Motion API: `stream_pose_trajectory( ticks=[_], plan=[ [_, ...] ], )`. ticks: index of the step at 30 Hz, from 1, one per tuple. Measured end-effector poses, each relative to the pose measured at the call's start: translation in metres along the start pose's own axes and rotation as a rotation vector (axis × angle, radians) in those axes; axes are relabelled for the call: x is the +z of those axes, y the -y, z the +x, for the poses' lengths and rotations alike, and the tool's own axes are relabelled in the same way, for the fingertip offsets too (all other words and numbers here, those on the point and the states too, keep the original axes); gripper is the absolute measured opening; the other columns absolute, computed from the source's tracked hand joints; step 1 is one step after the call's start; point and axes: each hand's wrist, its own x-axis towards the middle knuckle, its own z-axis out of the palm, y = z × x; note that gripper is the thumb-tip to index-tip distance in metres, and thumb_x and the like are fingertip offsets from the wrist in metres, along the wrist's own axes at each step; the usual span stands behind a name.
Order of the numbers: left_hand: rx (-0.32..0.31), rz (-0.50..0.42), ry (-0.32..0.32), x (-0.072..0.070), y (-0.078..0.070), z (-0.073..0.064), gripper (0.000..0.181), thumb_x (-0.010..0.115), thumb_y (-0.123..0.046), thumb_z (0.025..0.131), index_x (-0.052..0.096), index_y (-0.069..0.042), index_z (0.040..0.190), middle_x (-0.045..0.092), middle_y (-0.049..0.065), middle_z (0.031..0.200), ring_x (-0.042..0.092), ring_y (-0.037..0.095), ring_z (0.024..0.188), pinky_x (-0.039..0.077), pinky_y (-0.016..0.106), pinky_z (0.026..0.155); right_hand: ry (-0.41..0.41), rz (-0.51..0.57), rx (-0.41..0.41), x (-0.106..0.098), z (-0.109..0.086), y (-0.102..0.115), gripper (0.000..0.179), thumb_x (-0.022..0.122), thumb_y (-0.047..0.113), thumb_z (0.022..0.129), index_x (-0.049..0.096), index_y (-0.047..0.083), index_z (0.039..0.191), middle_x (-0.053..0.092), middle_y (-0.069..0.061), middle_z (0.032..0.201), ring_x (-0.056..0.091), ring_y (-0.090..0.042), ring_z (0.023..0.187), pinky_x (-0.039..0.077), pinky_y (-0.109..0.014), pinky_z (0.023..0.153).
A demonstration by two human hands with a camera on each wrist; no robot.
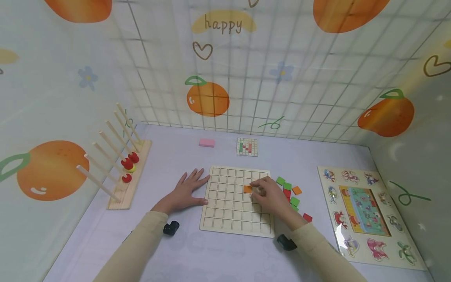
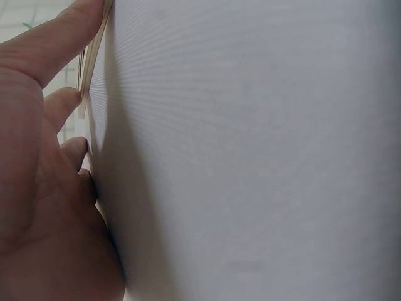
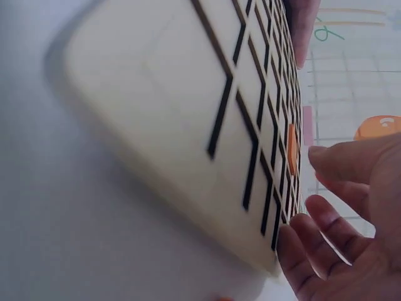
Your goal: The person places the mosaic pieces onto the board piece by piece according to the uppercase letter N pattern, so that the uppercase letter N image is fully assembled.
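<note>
A wooden grid board (image 1: 227, 213) lies on the table in the head view, with one orange square tile (image 1: 247, 189) in a cell right of its middle. My left hand (image 1: 186, 191) rests spread on the table, thumb and index fingertip at the board's left edge. In the left wrist view, its thumb (image 2: 62, 37) meets the board's side. Over the right part of the board is my right hand (image 1: 269, 196), its fingertips close to the orange tile. The right wrist view shows the fingers loosely bent, nothing between them, and the thumb (image 3: 344, 160) just off the tile.
Right of the board lie loose tiles, including a green one (image 1: 280, 181) and a red one (image 1: 307, 217). Behind it are a small pattern card (image 1: 247, 147) and a pink block (image 1: 206, 143). A peg stand (image 1: 121, 199) stands left, a picture puzzle (image 1: 329, 207) lies right.
</note>
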Motion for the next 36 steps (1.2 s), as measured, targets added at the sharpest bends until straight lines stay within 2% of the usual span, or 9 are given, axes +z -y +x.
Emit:
stream_pose_trajectory(
  ticks=[5, 10, 13, 17, 19, 21, 25, 29, 36],
  plan=[
    [-0.006, 0.011, 0.009, -0.001, 0.0, 0.0, 0.097, 0.071, -0.064, 0.085, 0.028, -0.025, 0.162, 0.007, 0.004, 0.171, -0.002, 0.028, 0.157, -0.008, 0.051, 0.125, -0.008, 0.008, 0.029, -0.008, -0.008, -0.004, 0.031, 0.074, 0.018, 0.093, 0.071, 0.018, 0.125, 0.059, -0.001, 0.124, 0.058, -0.021, 0.102, 0.055, -0.039, 0.086],
    [-0.005, 0.007, 0.007, -0.001, 0.0, 0.0, 0.097, 0.071, -0.064, 0.085, 0.029, -0.024, 0.162, 0.008, 0.006, 0.171, -0.002, 0.03, 0.157, -0.008, 0.052, 0.125, -0.023, -0.002, 0.022, -0.022, -0.018, -0.01, 0.034, 0.074, 0.017, 0.094, 0.069, 0.016, 0.128, 0.06, -0.004, 0.125, 0.059, -0.026, 0.111, 0.054, -0.047, 0.091],
    [-0.004, 0.0, 0.008, -0.001, 0.0, 0.0, 0.097, 0.071, -0.063, 0.085, 0.029, -0.024, 0.162, 0.008, 0.006, 0.171, -0.002, 0.03, 0.157, -0.009, 0.052, 0.125, -0.041, -0.026, 0.015, -0.03, -0.023, -0.018, 0.034, 0.074, 0.017, 0.094, 0.069, 0.015, 0.128, 0.061, -0.006, 0.121, 0.06, -0.027, 0.106, 0.055, -0.045, 0.086],
    [-0.009, 0.004, 0.012, -0.001, 0.0, 0.0, 0.097, 0.071, -0.063, 0.085, 0.028, -0.025, 0.162, 0.006, 0.004, 0.171, -0.003, 0.028, 0.157, -0.01, 0.05, 0.125, -0.071, -0.062, 0.033, -0.038, -0.027, -0.03, 0.034, 0.074, 0.016, 0.094, 0.07, 0.012, 0.127, 0.061, -0.008, 0.117, 0.056, -0.025, 0.096, 0.05, -0.037, 0.078],
    [-0.013, 0.009, 0.012, -0.001, 0.0, 0.0, 0.097, 0.071, -0.063, 0.085, 0.028, -0.025, 0.162, 0.007, 0.004, 0.171, -0.003, 0.027, 0.157, -0.009, 0.05, 0.125, -0.077, -0.068, 0.05, -0.042, -0.029, -0.036, 0.035, 0.074, 0.016, 0.094, 0.069, 0.011, 0.128, 0.061, -0.009, 0.118, 0.054, -0.025, 0.094, 0.05, -0.037, 0.078],
    [-0.011, 0.009, 0.009, -0.001, 0.0, 0.0, 0.097, 0.071, -0.063, 0.085, 0.028, -0.024, 0.162, 0.008, 0.005, 0.171, -0.002, 0.029, 0.157, -0.009, 0.052, 0.125, -0.089, -0.082, 0.067, -0.046, -0.031, -0.042, 0.035, 0.074, 0.015, 0.094, 0.069, 0.01, 0.128, 0.061, -0.011, 0.12, 0.055, -0.026, 0.098, 0.052, -0.039, 0.083],
    [-0.012, 0.007, 0.012, -0.001, -0.001, -0.001, 0.096, 0.072, -0.063, 0.085, 0.029, -0.023, 0.162, 0.008, 0.006, 0.171, -0.002, 0.03, 0.157, -0.008, 0.053, 0.125, -0.111, -0.081, 0.102, -0.056, -0.035, -0.053, 0.035, 0.072, 0.015, 0.096, 0.068, 0.008, 0.13, 0.059, -0.016, 0.126, 0.055, -0.033, 0.11, 0.054, -0.05, 0.091],
    [-0.013, 0.009, 0.014, -0.001, -0.003, -0.001, 0.096, 0.072, -0.062, 0.085, 0.029, -0.024, 0.162, 0.008, 0.005, 0.171, -0.002, 0.029, 0.157, -0.008, 0.052, 0.125, -0.138, -0.08, 0.155, -0.065, -0.038, -0.062, 0.034, 0.069, 0.017, 0.098, 0.067, 0.008, 0.131, 0.054, -0.02, 0.132, 0.052, -0.038, 0.118, 0.053, -0.056, 0.097],
    [0.003, 0.008, -0.001, -0.002, -0.004, -0.001, 0.095, 0.072, -0.062, 0.085, 0.031, -0.022, 0.161, 0.01, 0.008, 0.171, 0.0, 0.031, 0.157, -0.006, 0.055, 0.125, -0.155, -0.098, 0.245, -0.07, -0.039, -0.079, 0.036, 0.067, 0.021, 0.099, 0.065, 0.006, 0.132, 0.053, -0.022, 0.13, 0.055, -0.036, 0.107, 0.055, -0.05, 0.088]
  ],
)
